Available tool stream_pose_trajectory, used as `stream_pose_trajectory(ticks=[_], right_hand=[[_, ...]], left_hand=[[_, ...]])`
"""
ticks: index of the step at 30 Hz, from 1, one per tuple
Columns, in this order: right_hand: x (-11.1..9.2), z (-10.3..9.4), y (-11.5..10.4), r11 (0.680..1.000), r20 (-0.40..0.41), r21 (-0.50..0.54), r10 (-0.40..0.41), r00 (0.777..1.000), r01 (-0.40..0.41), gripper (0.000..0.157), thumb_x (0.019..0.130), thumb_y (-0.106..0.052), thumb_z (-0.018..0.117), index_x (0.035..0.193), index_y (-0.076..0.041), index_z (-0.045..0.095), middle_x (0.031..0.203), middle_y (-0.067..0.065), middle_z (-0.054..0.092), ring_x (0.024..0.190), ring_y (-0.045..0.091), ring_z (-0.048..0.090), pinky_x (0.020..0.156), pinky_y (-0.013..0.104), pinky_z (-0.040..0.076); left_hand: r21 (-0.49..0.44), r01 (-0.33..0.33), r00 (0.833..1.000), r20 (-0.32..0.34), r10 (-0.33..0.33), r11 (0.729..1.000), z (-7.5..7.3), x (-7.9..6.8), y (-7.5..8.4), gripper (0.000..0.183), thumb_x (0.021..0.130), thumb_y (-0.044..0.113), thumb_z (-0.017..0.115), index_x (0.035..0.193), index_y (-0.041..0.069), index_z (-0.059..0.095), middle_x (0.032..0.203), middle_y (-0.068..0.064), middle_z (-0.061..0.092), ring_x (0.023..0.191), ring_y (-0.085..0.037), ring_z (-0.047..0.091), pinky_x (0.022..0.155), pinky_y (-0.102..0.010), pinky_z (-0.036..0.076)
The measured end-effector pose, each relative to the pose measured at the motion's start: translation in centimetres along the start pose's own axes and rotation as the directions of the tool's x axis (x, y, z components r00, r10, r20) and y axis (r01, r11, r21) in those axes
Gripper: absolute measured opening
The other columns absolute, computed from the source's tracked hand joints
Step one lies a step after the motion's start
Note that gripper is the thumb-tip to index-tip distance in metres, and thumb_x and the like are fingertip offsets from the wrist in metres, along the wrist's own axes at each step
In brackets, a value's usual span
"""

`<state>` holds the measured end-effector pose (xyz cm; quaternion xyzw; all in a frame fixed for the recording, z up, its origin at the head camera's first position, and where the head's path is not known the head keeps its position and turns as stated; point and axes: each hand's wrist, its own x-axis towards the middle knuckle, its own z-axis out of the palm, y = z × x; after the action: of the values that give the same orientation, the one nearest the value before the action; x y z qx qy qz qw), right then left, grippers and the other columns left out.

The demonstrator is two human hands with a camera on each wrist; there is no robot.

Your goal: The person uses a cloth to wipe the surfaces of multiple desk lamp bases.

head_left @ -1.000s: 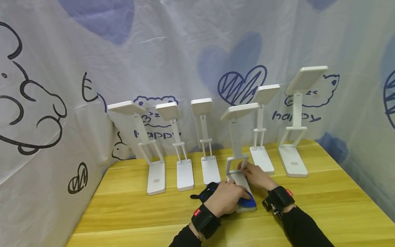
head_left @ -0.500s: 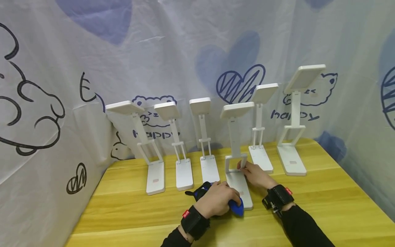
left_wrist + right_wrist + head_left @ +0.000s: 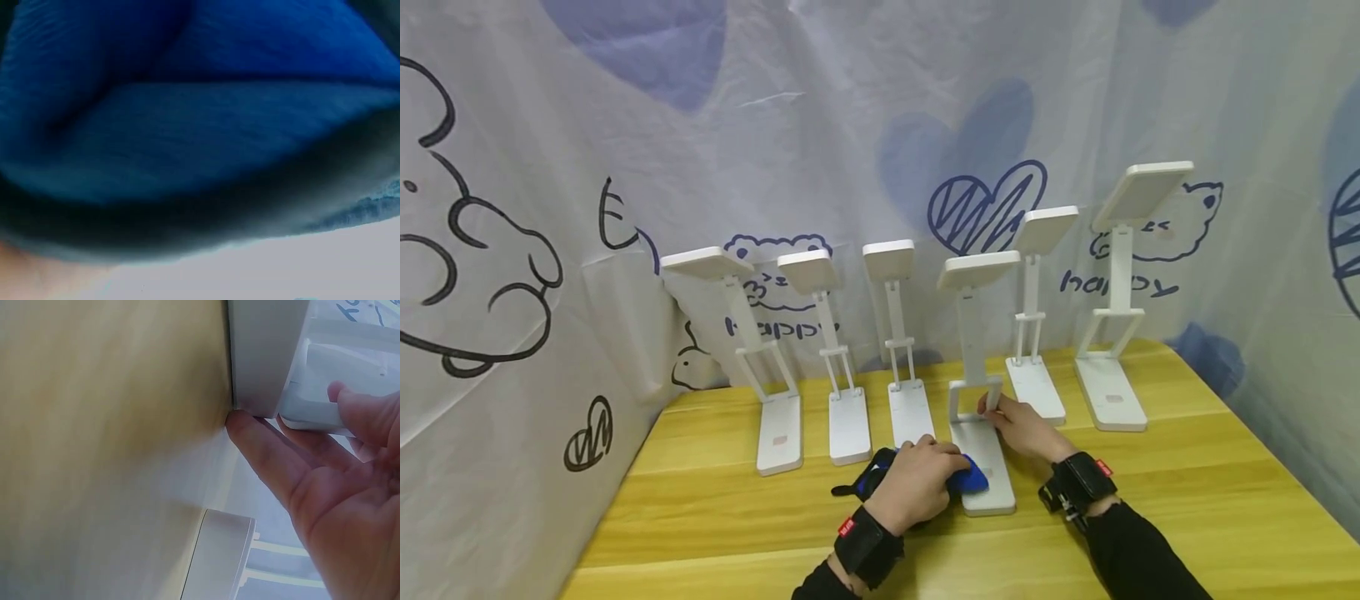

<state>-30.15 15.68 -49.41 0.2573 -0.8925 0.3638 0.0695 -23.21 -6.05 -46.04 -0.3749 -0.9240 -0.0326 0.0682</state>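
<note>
A white folding desk lamp [image 3: 988,454] stands front right of centre, its flat head tilted over an upright arm. My left hand [image 3: 917,483] grips a blue cloth with black edging [image 3: 967,477], whose blue corner lies over the left side of the lamp's base. Folds of this cloth [image 3: 187,137] fill most of the left wrist view. At the back of the base, my right hand [image 3: 1024,429] pinches the lower hinged frame of the lamp. In the right wrist view the thumb and fingers [image 3: 262,447] lie around that white frame, a fingertip at the base's rear corner.
Several more white desk lamps stand along the back of the wooden table [image 3: 700,517]: one lamp [image 3: 910,408] close behind the left hand, another lamp [image 3: 1036,387] just behind the right hand, a taller lamp [image 3: 1112,392] at far right. A printed curtain [image 3: 820,167] hangs behind and at both sides.
My left hand with the cloth has slid left from the front end of the lamp's base, then back along its left side. My right hand keeps its place on the lamp.
</note>
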Motion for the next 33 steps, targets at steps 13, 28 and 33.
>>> stream_pose_trajectory(ticks=[13,28,33], right_hand=[[-0.1,-0.2,0.2,0.999,0.010,0.028,0.033,0.999,-0.034,0.015,0.099,-0.012,0.047,0.105,-0.008,0.060,0.103,0.015,0.066,0.096,0.033,0.061,0.075,0.048,0.050],[0.2,-0.2,0.6,0.998,0.006,0.035,0.055,0.998,-0.055,0.020,0.099,-0.024,0.047,0.103,-0.011,0.062,0.098,0.009,0.067,0.092,0.026,0.062,0.076,0.047,0.051],[0.2,0.0,0.8,0.997,0.006,0.032,0.068,0.998,-0.068,0.022,0.100,-0.025,0.047,0.104,-0.011,0.063,0.101,0.010,0.068,0.095,0.028,0.062,0.079,0.049,0.051]], left_hand=[[0.046,0.168,0.955,-0.255,-0.151,0.985,1.1,2.4,0.7,0.036,0.077,0.010,0.064,0.110,0.024,0.070,0.106,-0.004,0.069,0.081,-0.024,0.060,0.059,-0.039,0.053],[0.152,0.300,0.923,-0.295,-0.246,0.942,1.8,5.4,2.3,0.008,0.072,0.020,0.073,0.080,0.020,0.074,0.077,-0.002,0.068,0.067,-0.024,0.057,0.055,-0.039,0.048],[0.202,0.280,0.930,-0.300,-0.213,0.938,2.2,5.9,2.7,0.008,0.074,0.023,0.073,0.082,0.022,0.074,0.080,-0.001,0.069,0.070,-0.023,0.057,0.059,-0.038,0.048]])
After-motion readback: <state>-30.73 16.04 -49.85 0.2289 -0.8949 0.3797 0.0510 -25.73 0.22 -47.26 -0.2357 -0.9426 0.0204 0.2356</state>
